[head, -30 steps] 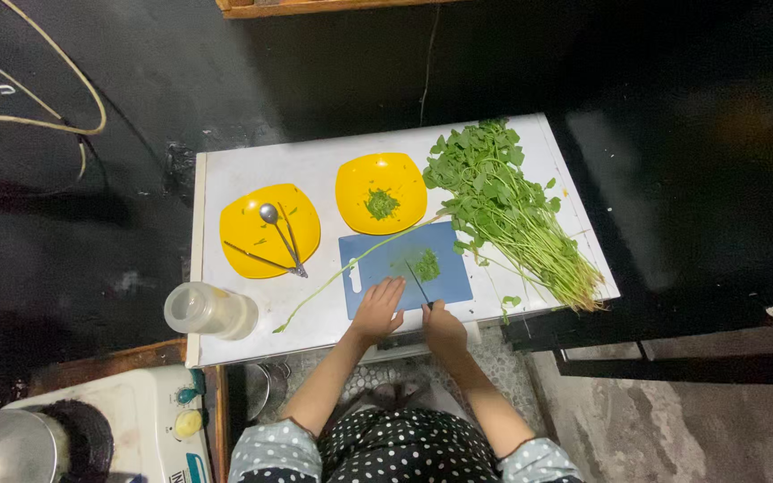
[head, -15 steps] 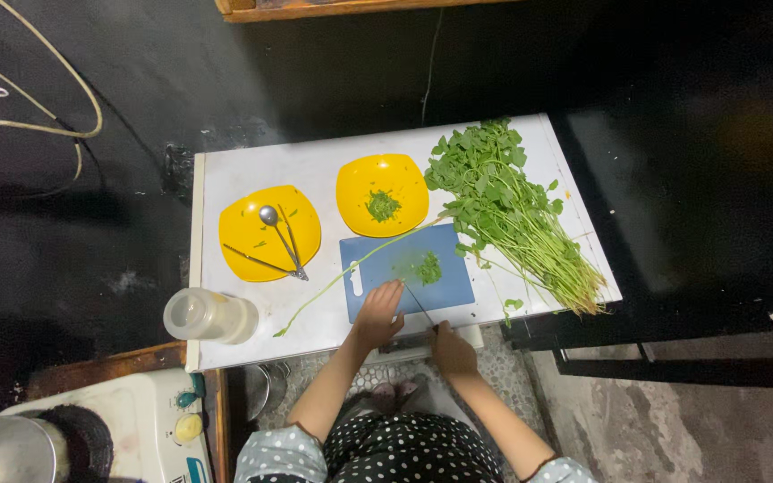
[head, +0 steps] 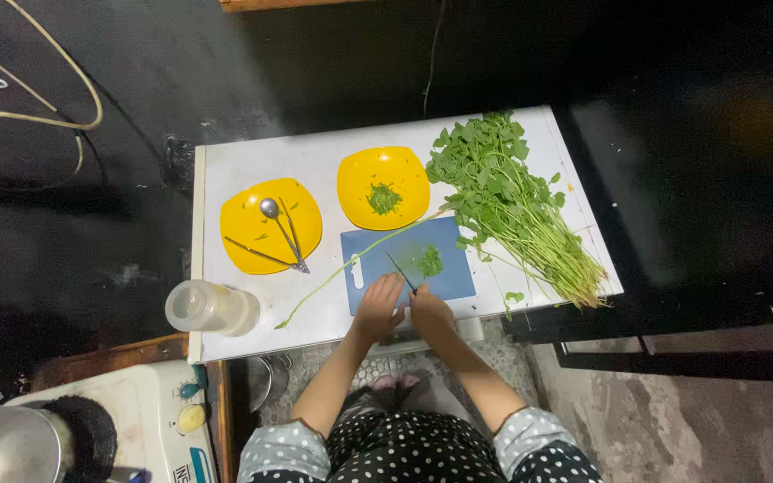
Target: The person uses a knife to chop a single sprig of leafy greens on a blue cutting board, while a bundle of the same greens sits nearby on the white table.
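On a white table lies a blue cutting board with a small heap of chopped green leaves. My right hand grips a knife whose dark blade points up-left across the board. My left hand rests flat on the board's near edge, beside the blade. A long green stem runs diagonally from the table's left front across the board's top corner.
A big bunch of leafy greens lies at the right. One yellow plate holds chopped greens; another holds a spoon and stems. A clear plastic jar lies at the front left corner. A stove with a pot stands lower left.
The view shifted slightly. My right hand moved forward onto the board with the knife, close beside my left hand. The plates and greens have not moved.
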